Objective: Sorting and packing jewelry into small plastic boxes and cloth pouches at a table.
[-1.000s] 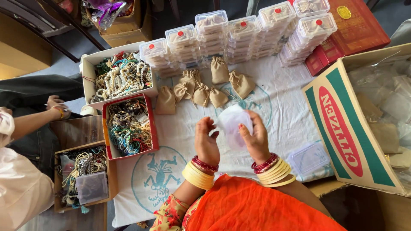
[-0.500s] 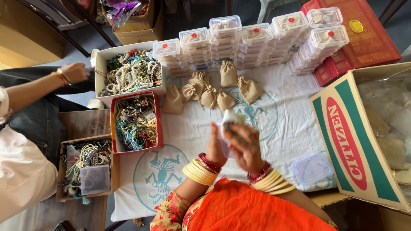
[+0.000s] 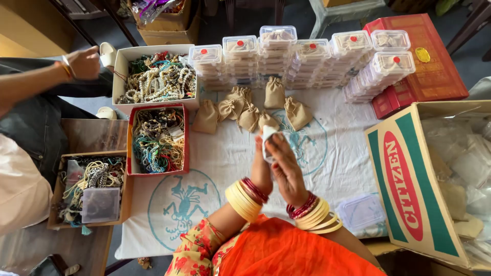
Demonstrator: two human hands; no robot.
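Both hands meet above the middle of the cloth-covered surface (image 3: 327, 153): the left hand (image 3: 262, 168) and the right hand (image 3: 286, 168) are pressed close together, fingers closed around a small clear plastic pouch (image 3: 268, 140) held between them. The pouch stands roughly upright in the grip, its long axis running away from the person toward the far edge, its top showing above the fingertips. Just beyond it lies a cluster of small tan drawstring bags (image 3: 249, 113), and behind those a row of stacked clear lidded boxes (image 3: 286, 59) lines the far edge. To the left, a red tray of beaded necklaces (image 3: 157, 139) and a white box of necklaces (image 3: 156, 76) close that side. A large open cardboard carton (image 3: 414, 179) hems in the right. The barest stretch of cloth lies near the person's left, around the printed blue figure (image 3: 186, 197). Another person's hand (image 3: 84, 62) hovers at the white box's left corner.
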